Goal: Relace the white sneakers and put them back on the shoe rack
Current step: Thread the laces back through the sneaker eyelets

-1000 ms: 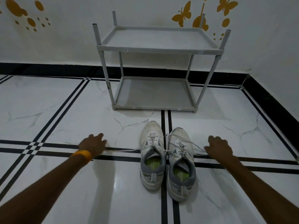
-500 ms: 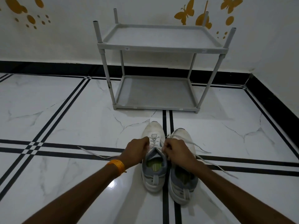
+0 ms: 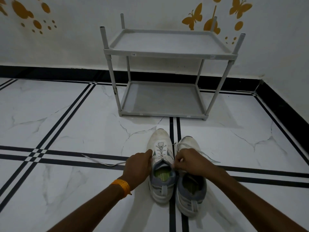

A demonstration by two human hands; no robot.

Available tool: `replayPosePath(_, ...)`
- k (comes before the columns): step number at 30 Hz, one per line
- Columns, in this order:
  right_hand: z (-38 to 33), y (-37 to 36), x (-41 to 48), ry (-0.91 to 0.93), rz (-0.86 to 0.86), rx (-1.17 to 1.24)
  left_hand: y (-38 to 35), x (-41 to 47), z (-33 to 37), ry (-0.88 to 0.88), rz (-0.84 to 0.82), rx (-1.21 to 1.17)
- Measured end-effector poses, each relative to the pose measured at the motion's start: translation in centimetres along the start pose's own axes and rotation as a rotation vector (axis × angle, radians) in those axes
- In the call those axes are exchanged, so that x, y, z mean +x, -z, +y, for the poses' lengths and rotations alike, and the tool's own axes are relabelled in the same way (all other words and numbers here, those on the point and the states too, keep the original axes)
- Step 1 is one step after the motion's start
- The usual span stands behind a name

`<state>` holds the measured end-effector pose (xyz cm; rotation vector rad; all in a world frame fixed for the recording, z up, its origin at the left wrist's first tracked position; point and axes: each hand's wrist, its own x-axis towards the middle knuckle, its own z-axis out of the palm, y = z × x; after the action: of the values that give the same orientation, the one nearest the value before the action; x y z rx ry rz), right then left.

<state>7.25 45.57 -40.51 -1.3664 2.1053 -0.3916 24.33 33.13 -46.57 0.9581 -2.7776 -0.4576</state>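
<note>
Two white sneakers with grey collars stand side by side on the floor, toes toward the rack. The left sneaker (image 3: pixel 161 143) is laced up its front; the right sneaker (image 3: pixel 190 195) is partly hidden under my right hand. My left hand (image 3: pixel 138 166) grips the left side of the left sneaker's collar, and a loose lace end (image 3: pixel 100 162) trails out from it to the left. My right hand (image 3: pixel 190 162) pinches the lace at the collar's right side. The grey two-shelf shoe rack (image 3: pixel 167 54) stands beyond the shoes, both shelves bare.
White marble floor with black stripes lies all around. A white wall with orange butterfly stickers (image 3: pixel 194 16) and a black skirting (image 3: pixel 50 72) runs behind the rack. A second wall closes the right side. Another lace (image 3: pixel 210 157) trails right from the right sneaker.
A second ago my hands were spread wide, pulling the lace ends outward. They came together at the left sneaker's collar half a second ago and have stayed there.
</note>
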Motion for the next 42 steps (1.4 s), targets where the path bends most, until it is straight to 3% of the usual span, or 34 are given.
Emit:
replayPosePath(3,-1.1,1.3,-0.3,0.055,0.021,0.217,-0.5,-0.2,0.3,0.041,-0.012,-0.026)
replayPosePath(9,-2.2,2.0,0.3,0.104,0.054,0.925,0.3,1.2,0.0,0.081,-0.081,0.072)
replayPosePath(11,-2.2,1.4,0.4,0.055,0.09,1.09,1.0,1.5,0.3,0.167,-0.099,-0.151)
replayPosePath(14,-2.1,0.8,0.9,-0.002,0.15,1.184,3.0,2.4,1.1,0.391,-0.098,-0.761)
replayPosePath(17,-1.8,-0.1,1.3,-0.039,0.16,1.172,4.4,2.9,1.8,0.471,-0.152,-1.238)
replayPosePath(20,-1.8,-1.4,1.9,-0.035,0.172,1.13,4.6,2.7,2.4,0.381,-0.101,-1.376)
replayPosePath(25,-2.3,-1.3,2.5,-0.036,0.277,1.056,3.9,2.7,3.1,0.173,0.056,-1.189)
replayPosePath(29,-2.0,-1.2,2.7,-0.032,0.308,0.937,3.2,2.9,3.0,0.156,0.136,-1.093)
replayPosePath(37,0.8,-1.9,3.9,-0.063,0.288,0.468,1.3,2.9,0.2,0.262,-0.043,-0.889)
replayPosePath(42,1.2,-2.5,3.8,-0.073,0.268,0.344,0.7,2.4,0.1,0.295,-0.05,-0.903)
